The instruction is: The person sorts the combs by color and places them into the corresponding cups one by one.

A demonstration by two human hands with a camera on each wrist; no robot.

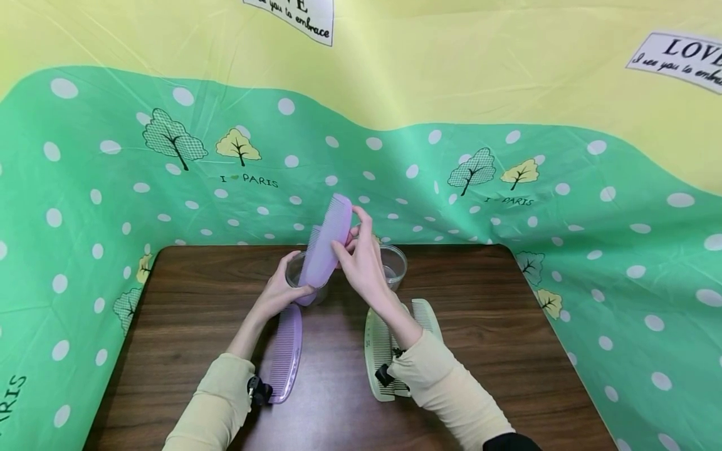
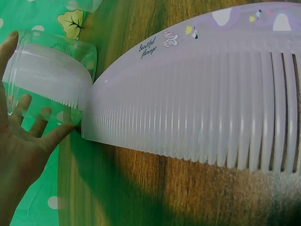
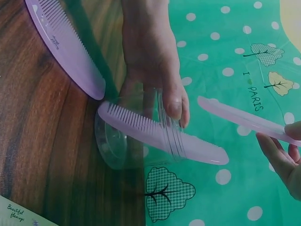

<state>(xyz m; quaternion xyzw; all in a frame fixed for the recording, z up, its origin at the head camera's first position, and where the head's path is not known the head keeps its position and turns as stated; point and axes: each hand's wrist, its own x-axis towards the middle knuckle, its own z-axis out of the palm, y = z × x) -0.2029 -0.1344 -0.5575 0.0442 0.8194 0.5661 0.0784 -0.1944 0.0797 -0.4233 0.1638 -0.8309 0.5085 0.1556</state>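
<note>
My left hand (image 1: 277,294) grips a clear plastic jar (image 3: 113,157) round its side near the rim. Inside the jar leans a purple comb (image 3: 193,147), its upper end sticking out past the mouth. Just above, my right hand (image 1: 365,266) pinches another purple comb (image 1: 331,244) by its back edge, tilted, with the lower end over the jar's mouth. A third purple comb (image 1: 289,354) lies on the table beside my left wrist, teeth facing left.
Behind my right hand stands a second clear jar (image 1: 396,266). Two pale green combs, a left one (image 1: 375,351) and a right one (image 1: 425,316), lie partly under my right forearm. Polka-dot cloth (image 1: 316,150) rises behind the wooden table (image 1: 485,351).
</note>
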